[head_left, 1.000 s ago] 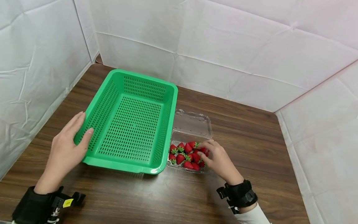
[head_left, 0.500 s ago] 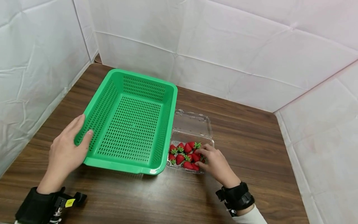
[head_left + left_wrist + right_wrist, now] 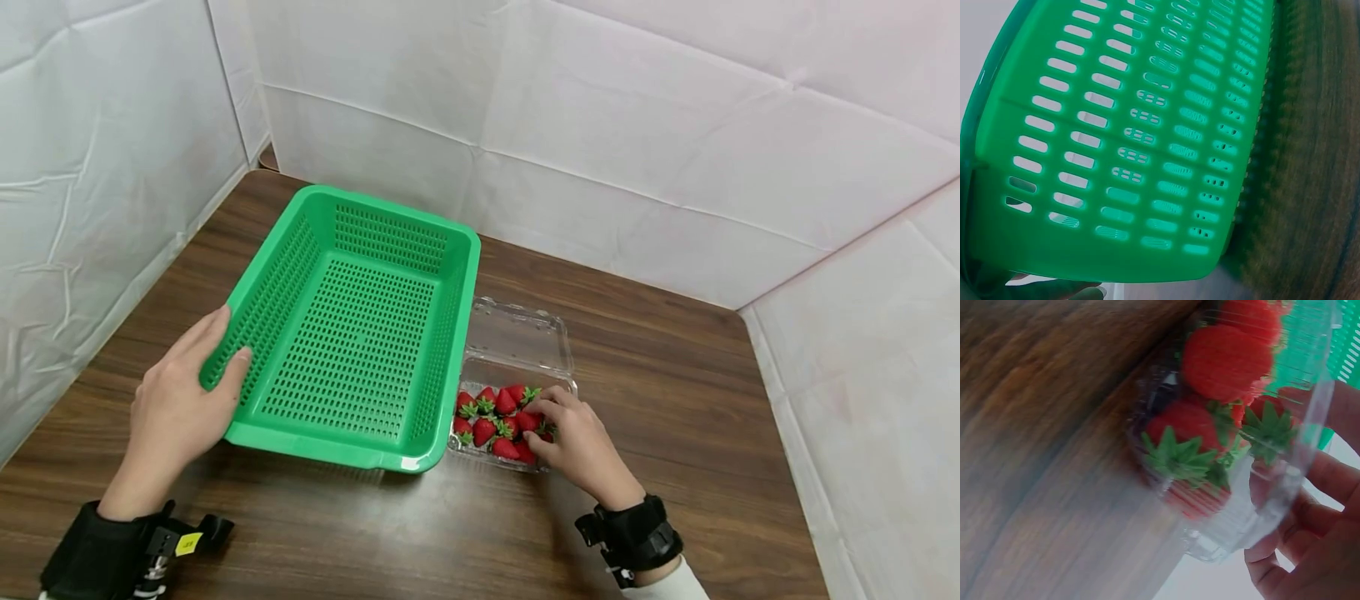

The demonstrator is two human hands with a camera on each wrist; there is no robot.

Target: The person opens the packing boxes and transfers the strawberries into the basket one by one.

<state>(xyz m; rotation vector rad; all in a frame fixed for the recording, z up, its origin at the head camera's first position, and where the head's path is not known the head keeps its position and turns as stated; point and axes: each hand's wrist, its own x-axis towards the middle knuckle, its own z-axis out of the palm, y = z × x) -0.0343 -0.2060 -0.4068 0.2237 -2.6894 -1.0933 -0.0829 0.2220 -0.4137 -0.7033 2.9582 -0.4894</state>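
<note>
A green plastic basket (image 3: 352, 333) with slotted walls sits tilted on the left of the table. My left hand (image 3: 180, 400) grips its near left side, thumb over the inside and fingers on the outside. In the left wrist view the basket's slotted wall (image 3: 1104, 156) fills most of the frame. Right of the basket, a clear plastic clamshell box (image 3: 517, 337) stands open, with several red strawberries (image 3: 483, 431) in its lower half. My right hand (image 3: 581, 442) reaches in at the right end. Its thumb and fingers pinch a strawberry (image 3: 1269, 428) with green leaves.
The brown wood-grain table (image 3: 465, 533) bears the basket and the box. White sheeting walls (image 3: 600, 150) enclose it at the back and both sides. The basket's right rim overhangs the box's left edge in the head view.
My right hand has moved slightly left over the strawberries and its fingers have closed round one. My left hand keeps its grip on the basket, which has hardly moved.
</note>
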